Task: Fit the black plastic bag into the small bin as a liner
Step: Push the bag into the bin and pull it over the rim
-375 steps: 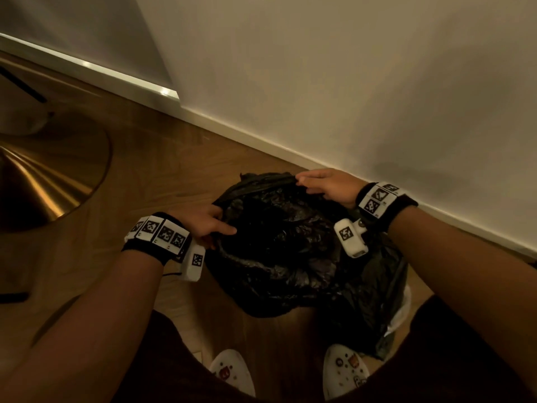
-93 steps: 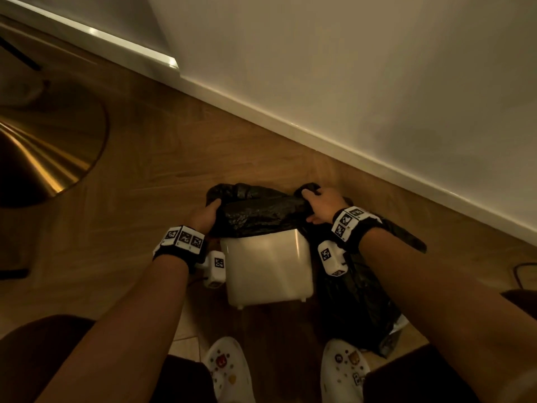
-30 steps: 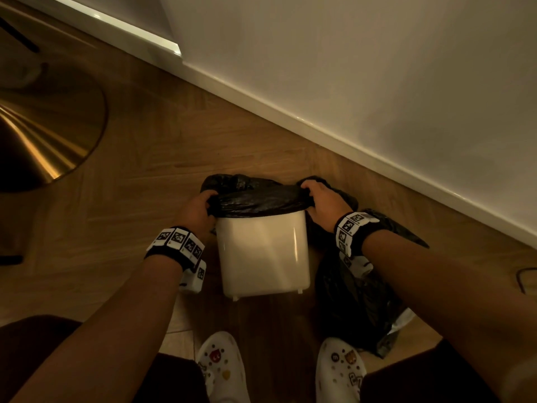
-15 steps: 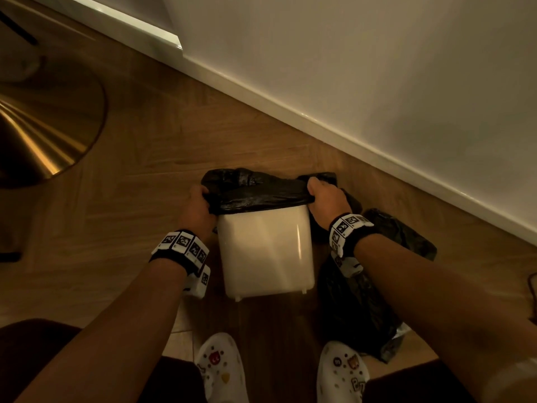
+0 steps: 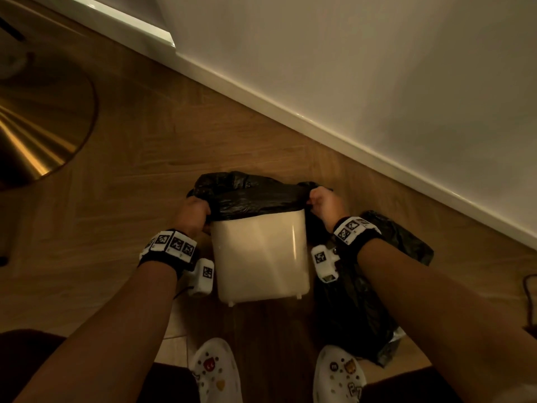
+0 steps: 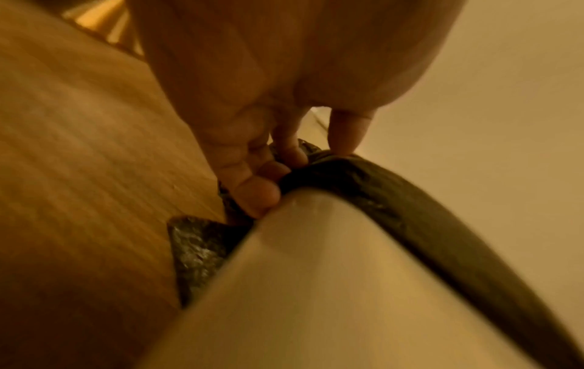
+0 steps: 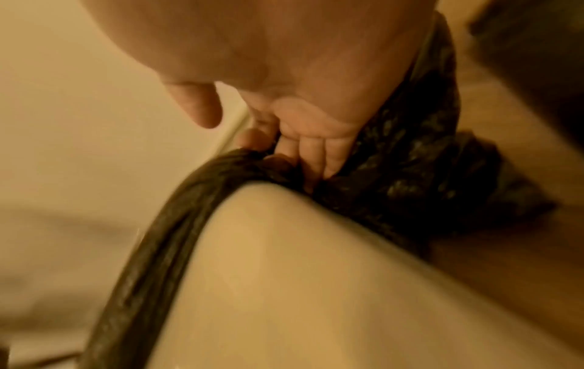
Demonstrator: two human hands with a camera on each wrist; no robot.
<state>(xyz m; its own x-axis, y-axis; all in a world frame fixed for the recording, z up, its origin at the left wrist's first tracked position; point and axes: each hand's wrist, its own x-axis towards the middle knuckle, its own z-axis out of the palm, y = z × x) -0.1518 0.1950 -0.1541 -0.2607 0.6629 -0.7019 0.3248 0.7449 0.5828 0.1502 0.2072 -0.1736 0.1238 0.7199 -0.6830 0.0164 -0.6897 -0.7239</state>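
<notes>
Where the film is drawn over the rim, the black plastic bag reads as thin, light, soft and crinkled, likely slippery against smooth plastic and apt to tear if dragged hard; best taken at the gathered hem, at opposite sides. Location: mouth folded over the top of the small bin, a pale, rigid, light-looking tub on the wooden floor near the skirting board. Left hand: fingers curled, pinching bunched hem at the bin's left rim. Right hand: fingers curled likewise, gripping the hem at the right rim. Wrist views confirm the band of film stretched along the near edge. Second dark bag: lying on the floor right of the bin, partly under the right forearm. Not made out: the bin's interior, how deep the liner sits, and whether the far rim is covered. Wrist views blurred; lighting dim.
</notes>
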